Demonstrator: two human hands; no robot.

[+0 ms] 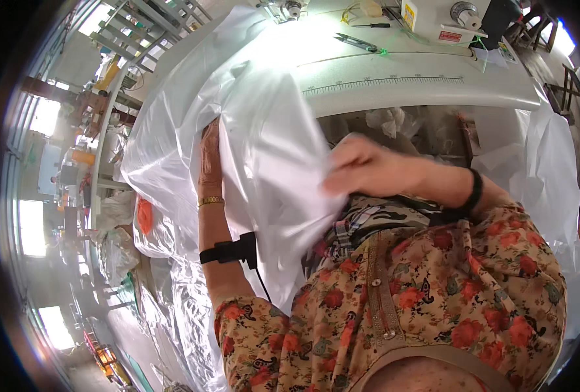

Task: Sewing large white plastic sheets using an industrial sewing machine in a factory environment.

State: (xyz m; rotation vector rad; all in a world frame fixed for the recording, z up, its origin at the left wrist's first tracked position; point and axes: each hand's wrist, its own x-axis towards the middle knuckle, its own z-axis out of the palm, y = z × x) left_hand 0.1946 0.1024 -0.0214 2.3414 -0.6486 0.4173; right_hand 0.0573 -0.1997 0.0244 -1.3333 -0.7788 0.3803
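Observation:
A large, shiny white plastic sheet (264, 150) hangs in folds from the sewing machine table across my lap. My left hand (210, 153) reaches forward along its left part; the fingers are lost among the folds, so their grip does not show. At the sheet's right edge, my right hand (362, 166) is closed, with the edge at its fingertips and some motion blur over it. Under a bright light at the far end, the sheet runs up to the sewing machine's needle area (291, 12).
On the white table (427, 81), with a ruler scale along its front, lie thread snips (356, 43) and a small dark screwdriver (371, 25). The machine's body with a round knob (465, 14) stands at the far right. More plastic sheeting (551, 170) hangs at the right.

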